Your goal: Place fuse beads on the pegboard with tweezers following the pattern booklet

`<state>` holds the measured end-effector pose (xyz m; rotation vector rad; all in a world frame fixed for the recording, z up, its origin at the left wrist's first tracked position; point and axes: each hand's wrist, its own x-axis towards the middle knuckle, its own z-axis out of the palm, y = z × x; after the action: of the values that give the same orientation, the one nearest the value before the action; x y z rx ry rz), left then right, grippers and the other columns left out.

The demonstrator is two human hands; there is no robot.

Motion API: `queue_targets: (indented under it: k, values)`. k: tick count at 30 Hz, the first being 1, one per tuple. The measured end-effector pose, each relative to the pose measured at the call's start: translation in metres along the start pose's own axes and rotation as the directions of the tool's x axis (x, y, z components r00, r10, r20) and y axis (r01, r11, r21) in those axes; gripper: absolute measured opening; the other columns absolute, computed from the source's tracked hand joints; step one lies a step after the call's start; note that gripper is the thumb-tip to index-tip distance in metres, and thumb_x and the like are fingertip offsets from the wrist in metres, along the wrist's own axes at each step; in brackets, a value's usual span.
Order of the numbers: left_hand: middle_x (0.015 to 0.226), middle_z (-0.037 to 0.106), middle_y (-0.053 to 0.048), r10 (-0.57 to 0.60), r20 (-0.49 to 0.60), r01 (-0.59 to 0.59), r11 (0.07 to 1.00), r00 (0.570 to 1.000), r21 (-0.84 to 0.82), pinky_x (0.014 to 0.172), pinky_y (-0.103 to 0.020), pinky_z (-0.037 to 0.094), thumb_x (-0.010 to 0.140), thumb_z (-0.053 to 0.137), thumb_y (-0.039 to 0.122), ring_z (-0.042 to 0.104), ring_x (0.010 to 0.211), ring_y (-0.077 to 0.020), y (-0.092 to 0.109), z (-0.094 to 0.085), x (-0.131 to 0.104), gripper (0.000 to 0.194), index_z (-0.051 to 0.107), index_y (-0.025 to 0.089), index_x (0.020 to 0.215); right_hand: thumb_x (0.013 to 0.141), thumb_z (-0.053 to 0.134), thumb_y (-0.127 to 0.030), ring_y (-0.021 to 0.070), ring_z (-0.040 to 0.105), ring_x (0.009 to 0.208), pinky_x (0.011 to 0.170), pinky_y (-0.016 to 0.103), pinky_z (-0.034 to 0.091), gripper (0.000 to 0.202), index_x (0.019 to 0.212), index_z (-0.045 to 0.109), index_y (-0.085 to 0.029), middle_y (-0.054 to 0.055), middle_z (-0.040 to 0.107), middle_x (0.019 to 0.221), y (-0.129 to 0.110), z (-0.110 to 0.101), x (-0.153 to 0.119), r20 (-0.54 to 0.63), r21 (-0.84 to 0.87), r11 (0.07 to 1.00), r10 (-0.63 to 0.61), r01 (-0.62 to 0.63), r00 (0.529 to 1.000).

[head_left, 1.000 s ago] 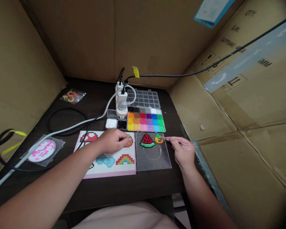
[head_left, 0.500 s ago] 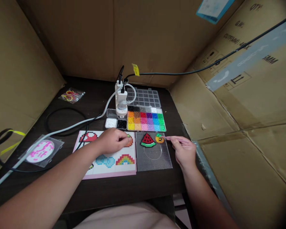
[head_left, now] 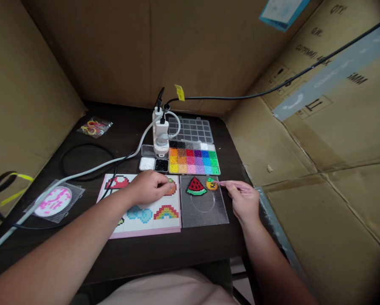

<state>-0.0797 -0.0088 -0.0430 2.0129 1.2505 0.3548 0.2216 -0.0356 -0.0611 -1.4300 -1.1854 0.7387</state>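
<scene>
My right hand [head_left: 244, 202] pinches a pair of pink tweezers [head_left: 236, 184]. Their tips reach the small orange-and-green bead fruit [head_left: 212, 184] at the upper right of the clear pegboard [head_left: 205, 218]. Beside that fruit lies a red-and-green bead watermelon slice [head_left: 196, 186]. My left hand [head_left: 150, 186] rests, fingers curled, on the printed pattern sheet [head_left: 133, 227], its fingertips at a picture of an orange fruit [head_left: 172, 187]. A rainbow [head_left: 166, 212] and a red mushroom [head_left: 117, 182] also show on the sheet; my left hand and forearm cover part of it.
Behind the pegboard sits a sorted bead box [head_left: 194, 159]. Left of it is a small case of white and black beads [head_left: 147, 164]. A white power strip [head_left: 161, 137] stands there, its cable crossing leftward. Another pegboard [head_left: 77, 195] and a plastic bag [head_left: 95, 127] lie left. Cardboard walls surround the table.
Both hands keep nearly the same places, the tweezers still at the orange fruit. The whole view has shifted very slightly.
</scene>
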Motion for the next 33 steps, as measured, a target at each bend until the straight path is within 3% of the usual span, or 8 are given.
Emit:
queue_targets:
  k: [14,23,29,33]
  values:
    - [0.049,0.037,0.003,0.016,-0.011,-0.016,1.0,1.0,-0.027,0.052,-0.027,0.021,0.086,0.046,0.045,0.033,0.051,-0.0101,-0.001,0.001,0.0,0.046,0.046,0.017,0.05,0.073,0.073,-0.033,0.0179,0.066,0.062,0.049,0.027,0.048,0.017,0.076,0.073,-0.016,0.009,0.075,0.077,0.002,-0.002,0.0,-0.012,0.002,1.0,0.023,-0.023,1.0]
    - [0.049,0.035,0.004,0.021,-0.008,-0.021,1.0,1.0,-0.002,0.052,-0.026,0.021,0.087,0.045,0.044,0.032,0.051,-0.0094,0.0,0.0,0.0,0.045,0.043,0.017,0.05,0.068,0.077,-0.032,0.0062,0.04,0.04,0.038,0.022,0.027,0.018,0.071,0.072,-0.015,0.009,0.073,0.069,-0.001,-0.001,-0.001,-0.052,0.155,0.985,0.082,-0.073,0.995]
    - [0.05,0.036,0.004,0.025,-0.003,-0.025,0.999,1.0,-0.037,0.052,-0.026,0.02,0.086,0.044,0.043,0.033,0.051,-0.0095,0.0,0.0,-0.001,0.044,0.045,0.016,0.051,0.064,0.078,-0.032,0.0058,0.035,0.038,0.037,0.022,0.022,0.018,0.07,0.073,-0.015,0.01,0.072,0.064,-0.028,0.002,0.009,-0.072,0.223,0.975,0.036,-0.019,0.997]
    - [0.049,0.033,0.004,0.048,-0.013,-0.048,0.998,0.999,-0.041,0.051,-0.026,0.019,0.086,0.044,0.041,0.03,0.051,-0.0095,0.002,-0.003,-0.002,0.044,0.043,0.016,0.05,0.066,0.078,-0.033,0.0067,0.04,0.04,0.036,0.022,0.029,0.017,0.07,0.074,-0.018,0.01,0.073,0.069,-0.053,0.017,0.035,0.013,0.2,0.978,-0.055,0.052,0.998]
